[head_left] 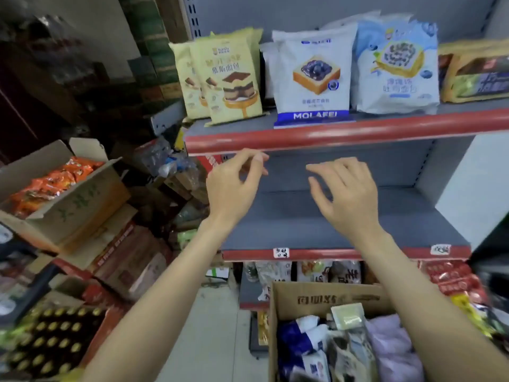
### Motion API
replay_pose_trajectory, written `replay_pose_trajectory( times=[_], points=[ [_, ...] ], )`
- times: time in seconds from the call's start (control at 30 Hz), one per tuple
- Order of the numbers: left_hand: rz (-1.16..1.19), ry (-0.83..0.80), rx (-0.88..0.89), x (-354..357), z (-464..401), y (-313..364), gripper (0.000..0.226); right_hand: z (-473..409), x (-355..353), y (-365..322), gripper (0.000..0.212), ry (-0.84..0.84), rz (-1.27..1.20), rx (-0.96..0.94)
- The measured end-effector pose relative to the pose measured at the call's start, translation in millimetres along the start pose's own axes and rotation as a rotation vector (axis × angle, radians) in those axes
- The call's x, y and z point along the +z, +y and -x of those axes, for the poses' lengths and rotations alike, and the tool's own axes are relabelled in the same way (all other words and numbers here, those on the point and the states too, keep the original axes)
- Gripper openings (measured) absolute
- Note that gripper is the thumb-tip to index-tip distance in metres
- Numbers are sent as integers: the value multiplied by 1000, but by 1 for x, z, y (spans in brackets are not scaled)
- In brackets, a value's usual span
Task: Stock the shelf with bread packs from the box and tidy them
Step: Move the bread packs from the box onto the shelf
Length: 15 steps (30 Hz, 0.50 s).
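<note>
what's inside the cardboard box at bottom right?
The cardboard box holds jumbled packs: a dark blue and white pack, a lilac pack and a pale green pack on top. Anything beneath them is covered.

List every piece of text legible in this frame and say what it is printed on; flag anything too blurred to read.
"MOLAFEI": blue band at the foot of the white blueberry-toast pack on the upper shelf.
Yellow cake pack: Chinese characters and a small logo, too blurred to read.
Light blue pack: Chinese text, blurred.
Two shelf-edge tags: handwritten, illegible.
Bread box: printed characters, unreadable.
Snack carton: green characters, unreadable.
</note>
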<state>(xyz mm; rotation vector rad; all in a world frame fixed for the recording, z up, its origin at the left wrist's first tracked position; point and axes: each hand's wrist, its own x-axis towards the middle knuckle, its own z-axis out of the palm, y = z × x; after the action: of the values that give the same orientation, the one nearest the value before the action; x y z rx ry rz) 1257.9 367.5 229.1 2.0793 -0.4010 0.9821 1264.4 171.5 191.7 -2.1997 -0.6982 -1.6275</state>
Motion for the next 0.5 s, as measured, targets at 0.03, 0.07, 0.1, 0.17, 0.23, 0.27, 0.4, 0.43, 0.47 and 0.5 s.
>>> replay_pose_trajectory(
  times=[0.03,0.07,0.1,0.17,0.23,0.27,0.4,0.43,0.47,0.5],
  points=[
    [8,-16,-13,4,21,2,26,19,-9,-1,15,-51,-23,43],
    [-1,-51,-49,8,43,2,26,40,-19,-1,14,-135,-44,102],
    [-38,-116,-94,13,64,1,25,64,-28,-1,14,-254,-64,177],
    [-203,-371,-208,21,102,-1,22,112,-46,1,13,-561,-115,370],
    [-337,-752,-366,31,139,-7,23,161,-62,9,20,-921,-160,572],
    [-350,-916,-452,36,158,-10,26,188,-69,14,23,-1075,-166,627],
    [-321,-1149,-676,67,234,-18,28,276,-98,21,27,-1353,-252,750],
    [-312,-1121,-701,77,253,-20,26,295,-104,22,27,-1379,-249,791],
    [-291,-1080,-724,87,272,-23,25,312,-108,23,26,-1387,-253,841],
    [-268,-1055,-745,97,291,-26,24,326,-111,21,25,-1386,-257,895]
  ],
)
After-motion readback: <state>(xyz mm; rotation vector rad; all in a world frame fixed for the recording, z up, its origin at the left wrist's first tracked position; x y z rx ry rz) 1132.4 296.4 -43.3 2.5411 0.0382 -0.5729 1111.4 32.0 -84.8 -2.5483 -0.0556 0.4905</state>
